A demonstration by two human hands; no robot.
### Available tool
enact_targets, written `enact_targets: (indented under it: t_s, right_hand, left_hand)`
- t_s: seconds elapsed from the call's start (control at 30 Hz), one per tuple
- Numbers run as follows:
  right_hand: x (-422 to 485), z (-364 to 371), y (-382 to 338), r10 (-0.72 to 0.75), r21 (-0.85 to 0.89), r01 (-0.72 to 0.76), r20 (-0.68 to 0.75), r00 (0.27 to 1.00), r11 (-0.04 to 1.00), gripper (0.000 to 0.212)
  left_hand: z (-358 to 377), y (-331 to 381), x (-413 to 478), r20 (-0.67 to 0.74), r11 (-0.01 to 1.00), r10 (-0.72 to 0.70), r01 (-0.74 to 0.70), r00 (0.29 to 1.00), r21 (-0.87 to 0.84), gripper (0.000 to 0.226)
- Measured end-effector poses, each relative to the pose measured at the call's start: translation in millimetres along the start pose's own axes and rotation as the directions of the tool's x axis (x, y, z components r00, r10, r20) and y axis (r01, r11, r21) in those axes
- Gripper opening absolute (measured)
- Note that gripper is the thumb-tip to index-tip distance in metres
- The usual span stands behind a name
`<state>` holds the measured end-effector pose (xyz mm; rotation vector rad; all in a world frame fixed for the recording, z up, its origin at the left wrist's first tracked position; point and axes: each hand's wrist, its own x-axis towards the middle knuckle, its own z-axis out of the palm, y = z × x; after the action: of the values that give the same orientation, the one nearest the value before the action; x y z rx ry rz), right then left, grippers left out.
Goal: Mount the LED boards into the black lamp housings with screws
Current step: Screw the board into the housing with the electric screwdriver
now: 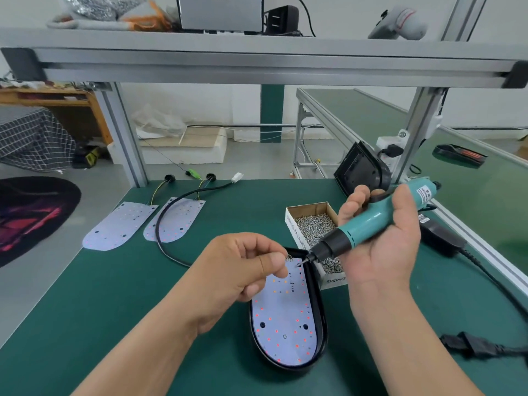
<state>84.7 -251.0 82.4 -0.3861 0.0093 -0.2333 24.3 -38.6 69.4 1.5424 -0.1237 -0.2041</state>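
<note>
A black lamp housing [320, 315] lies on the green mat near me with a white LED board [281, 318] seated inside it. My left hand [237, 270] hovers over the board's far end, its fingers pinched on small screws [288, 257]. My right hand [380, 238] grips a teal electric screwdriver [368, 224], tilted down to the left. A screw sits on its bit tip [304, 260], just above the board's far end. Two more LED boards [120, 225] [174, 220] with wires lie flat at the mat's far left.
An open cardboard box of screws [314, 224] stands just right of the housing. Another black housing [361, 170] leans at the back right. A black cable [171, 224] loops across the mat, and a power cord [485, 347] trails at the right. Aluminium frame posts stand behind.
</note>
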Motion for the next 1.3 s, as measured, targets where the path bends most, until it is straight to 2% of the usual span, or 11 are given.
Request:
enact_targets:
  t_s: [0.17,0.37,0.53,1.3]
  right_hand:
    - [-3.0,3.6,-1.5,-0.017,0.013,0.017,0.011,1.000,1.000,0.025]
    - [-5.1,6.4,-2.6,-0.036,-0.009,0.036,0.065,0.997,0.999,0.024]
    - [-6.1,4.5,1.7,-0.032,-0.046,0.037,0.105,0.994,0.998,0.022]
    - [-3.8,-0.1,4.8,-0.033,-0.067,0.040,0.102,0.994,0.997,0.021]
  left_hand:
    - [-0.1,3.4,-2.9,0.039,0.998,-0.005,0.003,0.999,0.063,0.021]
    - [1.3,5.2,-5.0,0.098,0.994,-0.014,0.003,0.995,0.111,0.019]
    - [3.9,6.1,-6.0,0.096,0.993,-0.014,0.003,0.995,0.116,0.021]
    - [4.0,7.7,-6.4,0.116,0.988,-0.048,0.030,0.992,0.153,0.022]
